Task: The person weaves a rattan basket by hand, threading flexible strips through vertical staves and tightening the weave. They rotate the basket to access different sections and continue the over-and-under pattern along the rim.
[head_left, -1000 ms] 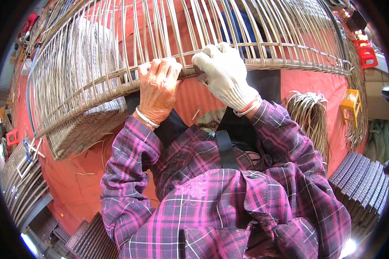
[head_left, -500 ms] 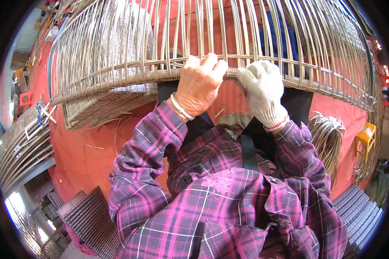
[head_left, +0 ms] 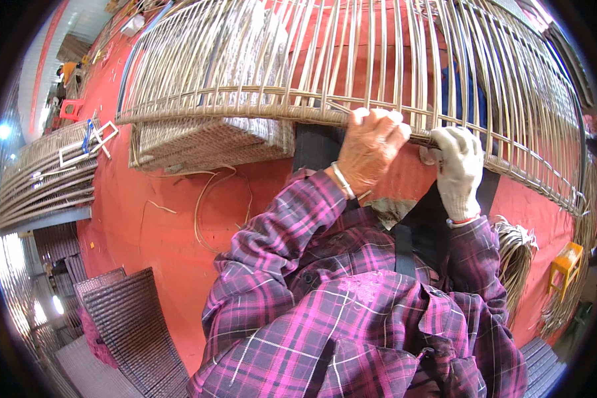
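Note:
A curved wicker frame (head_left: pixel 239 106) of pale, upright strands spans the upper part of the view, its near rim wrapped in woven strands. My bare left hand (head_left: pixel 370 151), a white band at its wrist, is closed over this rim with the fingers bent over the top. Just to its right, my right hand (head_left: pixel 459 169) wears a white knit glove and has its fingers curled on the same rim. A short stretch of rim shows between the two hands. The palms and most of the thumbs are hidden, and any thin strand under the fingers cannot be made out.
A woven box (head_left: pixel 212 142) stands behind and below the frame at the left. Loose strands (head_left: pixel 209 199) lie on the red floor covering (head_left: pixel 139 245). At right are a strand bundle (head_left: pixel 516 255) and a yellow stool (head_left: pixel 565 265). Dark woven panels (head_left: pixel 136 325) stand at lower left.
The view has shifted, so the frame, the woven box and both hands appear farther right. Both hands stay on the rim, and the right hand's fingers have changed their bend slightly.

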`<state>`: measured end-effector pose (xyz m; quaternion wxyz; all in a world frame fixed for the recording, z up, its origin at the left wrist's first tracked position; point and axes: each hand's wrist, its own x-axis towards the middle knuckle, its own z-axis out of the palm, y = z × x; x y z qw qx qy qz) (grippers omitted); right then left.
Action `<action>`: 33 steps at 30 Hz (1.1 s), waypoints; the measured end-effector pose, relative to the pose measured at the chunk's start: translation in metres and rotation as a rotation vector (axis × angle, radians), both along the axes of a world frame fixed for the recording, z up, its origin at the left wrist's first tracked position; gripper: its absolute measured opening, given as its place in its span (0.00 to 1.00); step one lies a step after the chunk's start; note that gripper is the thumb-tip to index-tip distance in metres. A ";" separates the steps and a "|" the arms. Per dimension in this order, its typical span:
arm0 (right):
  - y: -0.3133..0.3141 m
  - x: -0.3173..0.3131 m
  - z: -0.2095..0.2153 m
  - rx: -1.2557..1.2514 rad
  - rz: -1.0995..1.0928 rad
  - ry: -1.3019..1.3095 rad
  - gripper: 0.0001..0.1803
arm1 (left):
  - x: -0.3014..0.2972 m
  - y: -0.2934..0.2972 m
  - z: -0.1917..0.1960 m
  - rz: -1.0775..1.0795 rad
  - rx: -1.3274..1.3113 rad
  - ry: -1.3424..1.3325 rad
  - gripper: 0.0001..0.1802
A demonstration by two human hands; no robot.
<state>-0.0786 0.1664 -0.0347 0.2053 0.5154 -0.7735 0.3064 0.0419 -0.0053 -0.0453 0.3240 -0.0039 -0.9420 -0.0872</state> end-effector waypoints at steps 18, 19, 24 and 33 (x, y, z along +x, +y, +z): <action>0.007 -0.006 -0.010 0.038 -0.080 0.045 0.12 | -0.025 0.007 0.000 -0.191 0.203 -0.098 0.14; 0.008 -0.006 -0.011 0.040 -0.079 0.043 0.12 | -0.025 0.007 -0.001 -0.204 0.188 -0.090 0.14; 0.006 -0.007 -0.011 -0.021 -0.053 0.063 0.12 | -0.024 0.007 -0.004 -0.193 0.106 -0.064 0.10; -0.027 -0.001 0.018 0.013 0.141 -0.007 0.20 | 0.044 -0.041 -0.004 0.105 0.163 -0.011 0.18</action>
